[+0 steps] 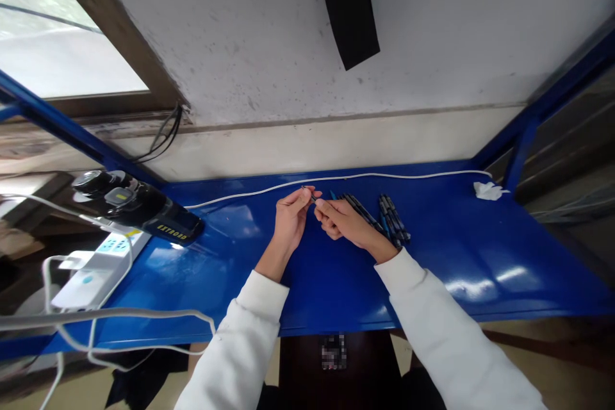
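Note:
Above the middle of the blue table [327, 288], my left hand [292, 213] and my right hand [343, 223] meet fingertip to fingertip. A thin dark pen [313, 198] is pinched between them; the left thumb and fingers close on one end, the right on the other. Much of the pen is hidden in the fingers. Just beyond and right of my right hand lies one group of dark pens [358, 206], partly covered by that hand. A second group of pens [394, 218], with some blue showing, lies beside it.
A black bottle [158, 208] lies at the left by a white power strip [91, 282] with white cords. Along the table's back runs a white cable [288, 184]. Crumpled white tissue [489, 191] sits at the right. Blue frame posts stand both sides; a wall rises behind.

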Demonstrator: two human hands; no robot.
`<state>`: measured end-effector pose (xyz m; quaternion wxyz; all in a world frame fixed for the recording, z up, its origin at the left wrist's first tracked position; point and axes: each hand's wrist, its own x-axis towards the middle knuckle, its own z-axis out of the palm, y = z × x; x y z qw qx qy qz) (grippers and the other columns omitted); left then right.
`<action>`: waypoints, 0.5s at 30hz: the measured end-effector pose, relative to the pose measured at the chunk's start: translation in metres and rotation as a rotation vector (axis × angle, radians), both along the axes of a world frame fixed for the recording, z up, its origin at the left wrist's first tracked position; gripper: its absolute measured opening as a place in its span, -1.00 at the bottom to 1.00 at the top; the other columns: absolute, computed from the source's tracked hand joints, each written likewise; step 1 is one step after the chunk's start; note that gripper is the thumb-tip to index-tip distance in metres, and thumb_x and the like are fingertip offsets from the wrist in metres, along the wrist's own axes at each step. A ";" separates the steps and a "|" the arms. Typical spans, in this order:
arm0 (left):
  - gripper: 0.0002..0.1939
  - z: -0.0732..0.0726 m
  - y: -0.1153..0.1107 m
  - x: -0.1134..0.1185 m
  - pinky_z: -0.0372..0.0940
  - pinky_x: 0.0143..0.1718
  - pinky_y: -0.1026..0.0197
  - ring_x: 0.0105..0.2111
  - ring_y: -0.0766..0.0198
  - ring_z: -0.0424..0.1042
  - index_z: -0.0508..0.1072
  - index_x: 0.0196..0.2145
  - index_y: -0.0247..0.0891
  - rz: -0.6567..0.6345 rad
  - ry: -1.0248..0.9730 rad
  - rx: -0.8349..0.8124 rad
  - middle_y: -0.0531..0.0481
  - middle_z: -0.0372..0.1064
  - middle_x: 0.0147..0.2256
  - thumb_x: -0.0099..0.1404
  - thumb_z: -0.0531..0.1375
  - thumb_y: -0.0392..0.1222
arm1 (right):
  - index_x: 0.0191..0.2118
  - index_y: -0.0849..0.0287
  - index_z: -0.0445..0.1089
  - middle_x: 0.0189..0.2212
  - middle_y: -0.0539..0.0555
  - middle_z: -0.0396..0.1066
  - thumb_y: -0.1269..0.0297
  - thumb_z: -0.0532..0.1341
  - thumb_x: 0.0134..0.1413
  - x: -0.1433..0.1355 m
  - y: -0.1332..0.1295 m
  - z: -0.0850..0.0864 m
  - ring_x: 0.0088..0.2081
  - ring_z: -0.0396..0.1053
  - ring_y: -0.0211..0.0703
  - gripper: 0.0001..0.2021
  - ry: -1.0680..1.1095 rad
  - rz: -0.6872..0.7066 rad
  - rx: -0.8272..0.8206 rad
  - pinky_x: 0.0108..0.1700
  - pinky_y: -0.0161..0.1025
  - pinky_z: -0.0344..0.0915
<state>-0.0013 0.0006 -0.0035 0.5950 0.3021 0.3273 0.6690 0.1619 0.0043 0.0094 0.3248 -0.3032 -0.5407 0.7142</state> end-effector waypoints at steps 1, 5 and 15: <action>-0.58 0.000 0.000 0.000 0.47 -0.17 0.11 -0.32 0.19 0.61 0.75 -0.21 -0.32 0.006 0.002 -0.001 -0.17 0.68 -0.24 0.10 0.66 0.01 | -0.32 0.13 0.33 -0.62 -0.22 -0.06 -0.29 0.25 0.44 0.000 0.000 0.001 -0.63 -0.13 -0.40 -0.46 0.001 0.003 -0.002 -0.59 -0.35 -0.18; -0.58 0.001 0.000 0.000 0.47 -0.20 0.12 -0.33 0.19 0.61 0.76 -0.21 -0.30 0.002 0.008 -0.006 -0.18 0.69 -0.24 0.10 0.66 0.02 | -0.32 0.12 0.33 -0.63 -0.23 -0.07 -0.28 0.25 0.43 0.000 0.000 0.002 -0.63 -0.16 -0.40 -0.47 0.004 0.013 -0.017 -0.58 -0.34 -0.19; -0.57 -0.003 0.003 -0.001 0.43 -0.28 0.14 -0.35 0.21 0.58 0.77 -0.21 -0.30 0.012 0.039 -0.004 -0.20 0.70 -0.21 0.10 0.65 0.05 | -0.32 0.13 0.34 -0.63 -0.23 -0.06 -0.29 0.27 0.41 0.001 0.001 0.000 -0.62 -0.16 -0.40 -0.46 0.006 0.014 -0.012 -0.57 -0.33 -0.19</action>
